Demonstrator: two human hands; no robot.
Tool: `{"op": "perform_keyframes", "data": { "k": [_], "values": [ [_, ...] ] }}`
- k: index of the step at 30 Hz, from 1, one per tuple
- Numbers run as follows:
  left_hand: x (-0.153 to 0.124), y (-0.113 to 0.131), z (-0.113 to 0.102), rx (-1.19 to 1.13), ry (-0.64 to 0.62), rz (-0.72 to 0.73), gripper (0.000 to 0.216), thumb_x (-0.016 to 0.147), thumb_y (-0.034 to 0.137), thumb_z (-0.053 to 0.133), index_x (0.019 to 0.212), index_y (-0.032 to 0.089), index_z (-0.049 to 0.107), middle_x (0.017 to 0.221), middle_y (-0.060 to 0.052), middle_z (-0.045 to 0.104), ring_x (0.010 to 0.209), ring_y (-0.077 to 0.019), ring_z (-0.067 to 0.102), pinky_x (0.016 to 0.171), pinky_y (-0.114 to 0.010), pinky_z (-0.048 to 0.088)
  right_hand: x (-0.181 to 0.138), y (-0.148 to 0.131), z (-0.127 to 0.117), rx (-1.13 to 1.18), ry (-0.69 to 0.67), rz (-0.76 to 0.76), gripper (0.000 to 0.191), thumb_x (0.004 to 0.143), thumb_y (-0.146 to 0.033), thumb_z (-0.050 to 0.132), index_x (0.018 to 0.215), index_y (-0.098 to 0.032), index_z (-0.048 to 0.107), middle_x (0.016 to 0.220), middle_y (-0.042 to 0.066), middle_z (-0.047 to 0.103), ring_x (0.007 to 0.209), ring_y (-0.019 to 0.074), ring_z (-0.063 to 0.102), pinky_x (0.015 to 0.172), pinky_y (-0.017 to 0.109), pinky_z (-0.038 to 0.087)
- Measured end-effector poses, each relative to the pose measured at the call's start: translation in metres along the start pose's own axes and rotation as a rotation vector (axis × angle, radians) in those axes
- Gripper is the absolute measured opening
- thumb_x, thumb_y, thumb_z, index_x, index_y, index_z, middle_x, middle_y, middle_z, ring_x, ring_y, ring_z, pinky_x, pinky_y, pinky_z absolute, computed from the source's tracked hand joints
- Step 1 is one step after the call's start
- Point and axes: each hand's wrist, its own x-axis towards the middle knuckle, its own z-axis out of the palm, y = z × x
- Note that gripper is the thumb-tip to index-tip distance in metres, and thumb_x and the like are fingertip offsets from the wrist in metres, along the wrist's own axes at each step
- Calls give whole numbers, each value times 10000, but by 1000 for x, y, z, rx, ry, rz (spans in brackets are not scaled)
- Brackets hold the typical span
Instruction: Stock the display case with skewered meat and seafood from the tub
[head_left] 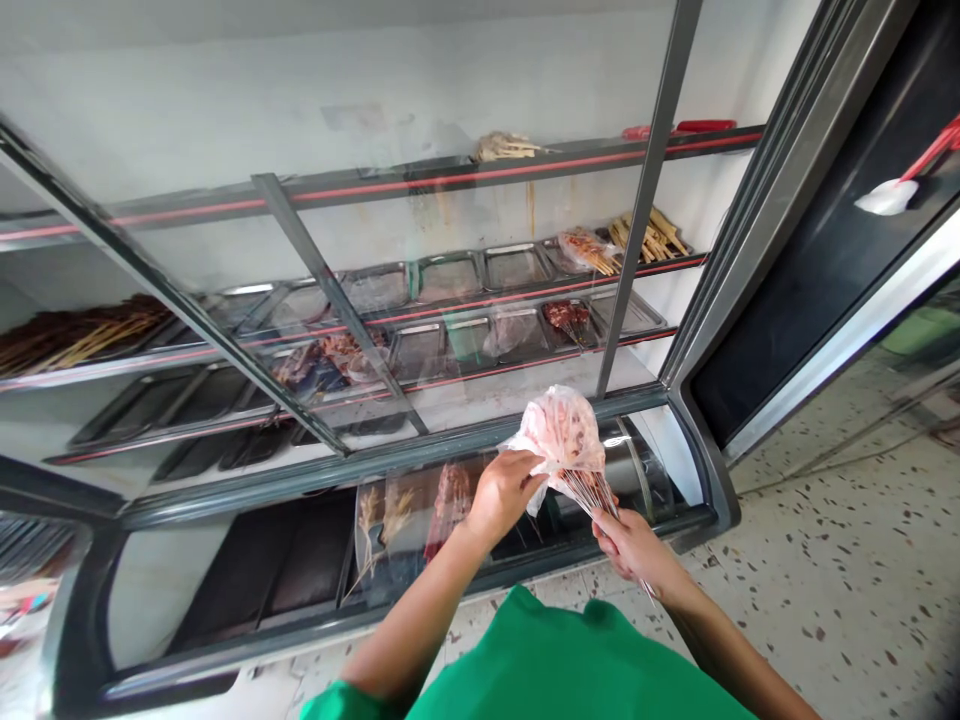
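A bunch of raw meat skewers [592, 492] wrapped in a thin clear plastic bag [561, 432] is held in front of a glass display case [420, 450]. My right hand [631, 545] is closed round the bare stick ends at the bottom. My left hand [504, 492] pinches the plastic bag at its left side, beside the meat. Both hands hover just above the case's lower front glass.
Inside the case, steel trays [517, 266] sit on red-edged shelves; some hold skewers [645, 236], with more at far left [75, 335]. Bagged skewers [450, 500] lie in the bottom section. A terrazzo floor [840, 560] lies to the right, beside a dark metal frame [795, 200].
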Motion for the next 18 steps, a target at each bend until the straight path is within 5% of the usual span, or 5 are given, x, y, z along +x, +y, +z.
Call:
{"op": "perform_keyframes", "data": {
  "k": [8, 14, 18],
  "values": [
    [9, 15, 14, 270, -230, -36, 213, 925, 121, 502, 1003, 119, 699, 854, -86, 701, 843, -213, 647, 822, -339, 530, -9, -5, 5, -28, 0, 3, 466, 791, -636, 571, 667, -199, 468, 447, -100, 356, 301, 29, 245, 324, 196, 153],
    [24, 29, 9, 440, -621, -68, 244, 935, 115, 446, 958, 94, 688, 947, -141, 692, 955, -255, 646, 848, -361, 521, -10, -7, 7, -67, 8, 6, 421, 850, -559, 543, 646, -200, 461, 428, -99, 353, 289, 27, 213, 325, 207, 122],
    [31, 32, 14, 493, -731, -78, 213, 850, 21, 491, 922, 41, 690, 900, -211, 690, 892, -293, 676, 772, -385, 541, -11, -6, 10, -55, 15, 11, 400, 867, -511, 534, 629, -203, 446, 407, -103, 333, 294, 29, 208, 331, 199, 131]
  ]
}}
